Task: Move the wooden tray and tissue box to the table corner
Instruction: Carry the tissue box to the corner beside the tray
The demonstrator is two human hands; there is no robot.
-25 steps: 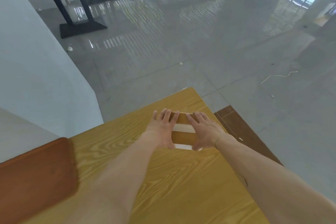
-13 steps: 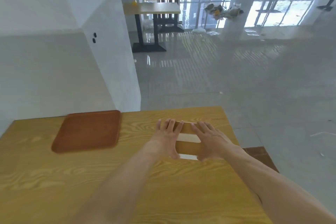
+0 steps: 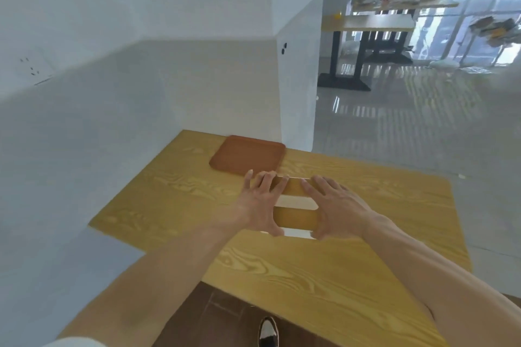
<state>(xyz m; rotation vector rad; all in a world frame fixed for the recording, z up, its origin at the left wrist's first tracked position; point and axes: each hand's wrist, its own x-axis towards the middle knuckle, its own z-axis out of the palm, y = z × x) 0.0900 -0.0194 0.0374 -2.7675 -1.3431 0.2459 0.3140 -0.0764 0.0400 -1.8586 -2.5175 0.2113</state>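
The tissue box point(image 3: 294, 213), wood-coloured with a white slot across its top, is held between both hands above the yellow wooden table point(image 3: 352, 276). My left hand point(image 3: 260, 204) clasps its left end and my right hand point(image 3: 337, 210) clasps its right end, fingers spread over the top. The reddish-brown wooden tray point(image 3: 248, 158) lies flat at the table's far corner against the white wall, just beyond my left fingertips. The box's ends and underside are hidden by my hands.
A white wall point(image 3: 127, 93) runs along the table's left and far side. A dark wooden seat point(image 3: 225, 315) and a shoe point(image 3: 268, 331) show below the near table edge. Other tables point(image 3: 369, 22) stand across the glossy grey floor.
The view has swung left, bringing the tray and wall corner into sight. Both hands keep their grip, and the tissue box has come close to the tray.
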